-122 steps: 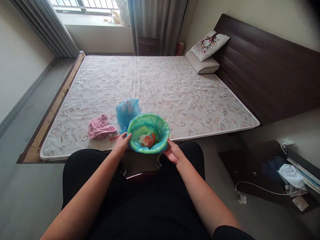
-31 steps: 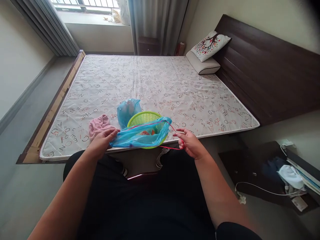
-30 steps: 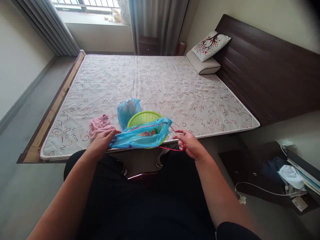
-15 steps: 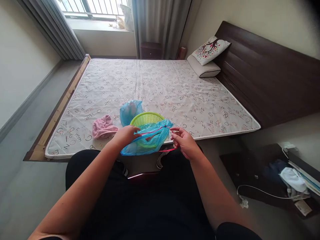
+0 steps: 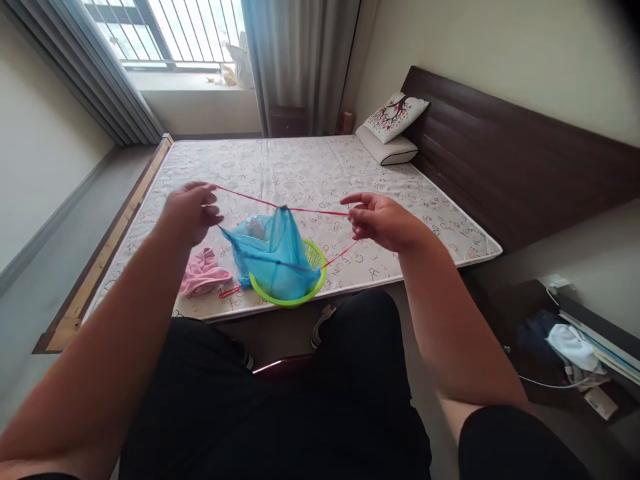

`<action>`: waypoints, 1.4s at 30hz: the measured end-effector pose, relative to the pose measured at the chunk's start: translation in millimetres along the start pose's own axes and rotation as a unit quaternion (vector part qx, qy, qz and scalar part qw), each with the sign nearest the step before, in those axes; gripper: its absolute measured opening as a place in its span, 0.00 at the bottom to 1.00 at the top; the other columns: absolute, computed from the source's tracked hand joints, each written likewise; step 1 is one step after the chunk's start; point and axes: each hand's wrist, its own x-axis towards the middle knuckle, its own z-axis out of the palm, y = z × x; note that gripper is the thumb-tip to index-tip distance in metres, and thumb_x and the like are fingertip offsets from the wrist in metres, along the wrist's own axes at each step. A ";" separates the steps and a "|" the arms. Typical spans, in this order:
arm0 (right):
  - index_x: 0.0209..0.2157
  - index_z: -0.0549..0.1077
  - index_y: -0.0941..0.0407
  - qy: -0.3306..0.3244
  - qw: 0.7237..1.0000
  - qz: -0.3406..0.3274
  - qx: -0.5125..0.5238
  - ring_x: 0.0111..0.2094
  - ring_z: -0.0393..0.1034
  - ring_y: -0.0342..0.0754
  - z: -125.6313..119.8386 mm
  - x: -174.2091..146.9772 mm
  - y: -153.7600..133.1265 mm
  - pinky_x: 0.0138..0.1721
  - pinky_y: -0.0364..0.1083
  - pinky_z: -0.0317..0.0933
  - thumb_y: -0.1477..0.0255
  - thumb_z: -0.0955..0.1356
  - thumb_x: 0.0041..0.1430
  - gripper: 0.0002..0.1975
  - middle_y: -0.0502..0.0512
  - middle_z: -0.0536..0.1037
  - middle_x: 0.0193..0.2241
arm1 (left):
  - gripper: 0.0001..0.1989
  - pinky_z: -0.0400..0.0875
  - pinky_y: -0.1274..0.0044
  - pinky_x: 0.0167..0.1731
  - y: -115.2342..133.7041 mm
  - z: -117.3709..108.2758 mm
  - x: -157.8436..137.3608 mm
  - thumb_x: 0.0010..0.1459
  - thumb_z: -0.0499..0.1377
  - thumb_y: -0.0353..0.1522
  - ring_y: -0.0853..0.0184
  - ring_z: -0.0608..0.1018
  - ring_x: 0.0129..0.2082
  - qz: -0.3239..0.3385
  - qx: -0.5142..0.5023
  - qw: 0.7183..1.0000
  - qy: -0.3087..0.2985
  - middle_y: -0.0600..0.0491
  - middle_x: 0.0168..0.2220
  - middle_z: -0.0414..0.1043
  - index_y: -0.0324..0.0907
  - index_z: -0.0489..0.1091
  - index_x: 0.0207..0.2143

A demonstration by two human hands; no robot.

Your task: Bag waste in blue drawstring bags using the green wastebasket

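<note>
On the left, the left hand (image 5: 193,212) is raised over the bed (image 5: 310,173), fingers pinched shut on one end of a red drawstring (image 5: 305,211). The string runs taut to the right, so the pull from both sides gathers the mouth of the blue bag (image 5: 273,257) into a peak at the middle. Just below the left hand, a pink cloth (image 5: 203,273) lies on the mattress near its near edge, apart from the bag. The bag hangs from the string with its lower part resting in the green basket (image 5: 313,293), which sits at the near edge of the bed; a second blue bag (image 5: 247,230) sits just behind it. To the right, the right hand (image 5: 383,220) is closed on the other end of the string, well apart from the left. Far right, a pillow (image 5: 393,130) leans by the headboard (image 5: 500,167).
</note>
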 end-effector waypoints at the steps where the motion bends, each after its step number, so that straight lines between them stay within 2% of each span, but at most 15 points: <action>1: 0.51 0.74 0.52 0.004 1.000 -0.012 -0.006 0.25 0.66 0.42 -0.8 9.0 -12.4 0.27 0.45 0.71 0.71 0.78 0.58 0.20 0.46 0.72 0.27 | 0.04 0.61 0.83 0.20 13.8 0.8 4.3 0.63 0.59 0.26 0.77 0.59 0.18 0.012 -0.017 1.000 0.005 0.62 0.23 0.55 0.41 0.66 0.39; 7: 0.49 0.75 0.51 -0.009 0.996 -0.008 -0.093 0.24 0.63 0.41 -9.1 45.4 -44.3 0.24 0.42 0.65 0.72 0.78 0.58 0.19 0.46 0.70 0.27 | 0.05 0.76 0.72 0.29 53.5 -13.8 22.6 0.65 0.63 0.26 0.74 0.64 0.22 0.059 0.154 0.986 0.030 0.61 0.22 0.57 0.37 0.70 0.42; 10: 0.49 0.77 0.52 -0.013 0.985 -0.011 -0.169 0.24 0.64 0.41 -24.4 51.4 -37.1 0.24 0.42 0.62 0.70 0.80 0.56 0.20 0.47 0.72 0.26 | 0.05 0.71 0.77 0.24 46.1 -28.7 25.1 0.64 0.64 0.27 0.74 0.63 0.20 0.035 0.115 0.993 0.017 0.62 0.22 0.57 0.39 0.69 0.39; 14: 0.40 0.81 0.54 -0.030 0.963 0.044 -0.263 0.27 0.72 0.47 -39.5 49.2 -6.8 0.28 0.46 0.67 0.73 0.83 0.48 0.17 0.51 0.76 0.26 | 0.06 0.74 0.77 0.27 13.6 -49.9 17.1 0.62 0.66 0.29 0.74 0.68 0.22 0.041 0.177 0.983 -0.015 0.60 0.24 0.64 0.39 0.72 0.39; 17: 0.38 0.78 0.53 0.023 0.990 0.034 -0.135 0.29 0.74 0.45 -39.8 42.2 24.8 0.37 0.50 0.75 0.70 0.83 0.50 0.16 0.48 0.75 0.28 | 0.12 0.75 0.78 0.29 -15.9 -67.7 7.1 0.57 0.70 0.35 0.72 0.71 0.24 0.018 0.210 0.977 -0.036 0.59 0.24 0.67 0.39 0.74 0.40; 19: 0.39 0.75 0.53 0.072 0.997 0.010 -0.029 0.31 0.76 0.44 -35.7 35.5 45.6 0.42 0.51 0.77 0.67 0.83 0.48 0.20 0.46 0.74 0.29 | 0.16 0.76 0.77 0.31 -34.0 -80.6 0.4 0.52 0.73 0.40 0.70 0.73 0.26 -0.034 0.236 0.966 -0.101 0.56 0.25 0.71 0.39 0.76 0.36; 22: 0.40 0.73 0.52 0.130 0.988 -0.008 0.082 0.35 0.78 0.45 -25.9 25.0 72.6 0.43 0.50 0.77 0.66 0.83 0.42 0.25 0.45 0.74 0.29 | 0.19 0.77 0.74 0.30 -57.7 -96.4 -10.8 0.45 0.75 0.46 0.62 0.78 0.30 -0.098 0.299 0.924 -0.220 0.49 0.29 0.78 0.41 0.78 0.30; 24: 0.39 0.71 0.52 0.161 0.976 -0.012 0.145 0.31 0.74 0.42 -18.6 20.1 87.1 0.39 0.48 0.77 0.66 0.83 0.41 0.26 0.43 0.74 0.28 | 0.18 0.80 0.70 0.35 -69.8 -99.7 -20.6 0.44 0.75 0.47 0.57 0.82 0.37 -0.089 0.249 0.936 -0.231 0.45 0.36 0.82 0.44 0.80 0.30; 26: 0.39 0.70 0.51 0.187 0.965 -0.012 0.185 0.25 0.65 0.39 -11.3 17.9 99.7 0.31 0.43 0.72 0.67 0.82 0.41 0.25 0.39 0.70 0.25 | 0.16 0.82 0.65 0.45 -78.1 -94.2 -32.8 0.47 0.75 0.47 0.54 0.83 0.49 -0.047 0.075 0.978 -0.189 0.46 0.47 0.84 0.47 0.80 0.31; 28: 0.38 0.70 0.50 0.201 0.958 -0.003 0.204 0.21 0.59 0.37 -3.6 17.7 111.1 0.25 0.39 0.64 0.68 0.82 0.40 0.25 0.37 0.68 0.22 | 0.16 0.79 0.60 0.54 -82.6 -80.5 -45.8 0.55 0.71 0.50 0.54 0.79 0.60 -0.001 -0.109 0.984 -0.139 0.51 0.57 0.82 0.49 0.78 0.30; 32: 0.39 0.71 0.49 0.215 0.941 -0.006 0.262 0.25 0.67 0.39 10.7 16.6 129.8 0.33 0.42 0.68 0.68 0.83 0.39 0.26 0.38 0.71 0.23 | 0.18 0.80 0.57 0.52 -85.9 -43.1 -62.2 0.66 0.60 0.55 0.51 0.76 0.65 0.075 -0.205 0.974 -0.061 0.51 0.63 0.77 0.55 0.79 0.42; 35: 0.40 0.71 0.47 0.239 0.927 -0.050 0.286 0.42 0.81 0.47 18.1 12.5 132.7 0.49 0.51 0.72 0.65 0.80 0.45 0.21 0.39 0.72 0.24 | 0.21 0.82 0.61 0.47 -86.8 -21.3 -62.1 0.67 0.61 0.50 0.53 0.79 0.62 0.075 -0.225 0.970 -0.048 0.50 0.59 0.79 0.64 0.72 0.61; 38: 0.41 0.71 0.46 0.236 0.924 -0.107 0.282 0.56 0.80 0.52 25.6 9.0 119.4 0.54 0.55 0.71 0.64 0.77 0.50 0.18 0.41 0.72 0.25 | 0.35 0.82 0.67 0.44 -85.3 -5.6 -58.5 0.66 0.63 0.40 0.60 0.85 0.49 0.038 -0.225 0.972 -0.061 0.53 0.52 0.80 0.71 0.58 0.71; 40: 0.44 0.70 0.45 0.202 0.931 -0.133 0.273 0.54 0.80 0.52 34.0 8.9 102.7 0.53 0.54 0.72 0.64 0.77 0.52 0.19 0.41 0.70 0.25 | 0.43 0.81 0.71 0.39 -82.3 5.3 -57.8 0.63 0.63 0.35 0.66 0.84 0.37 0.038 -0.191 0.979 -0.059 0.54 0.44 0.79 0.68 0.51 0.75; 42: 0.45 0.70 0.44 0.161 0.949 -0.135 0.234 0.42 0.81 0.49 46.4 10.9 83.7 0.45 0.51 0.74 0.62 0.77 0.55 0.19 0.42 0.69 0.27 | 0.44 0.78 0.76 0.32 -78.0 17.5 -58.7 0.62 0.62 0.33 0.70 0.78 0.27 0.054 -0.145 0.986 -0.061 0.55 0.38 0.77 0.63 0.51 0.76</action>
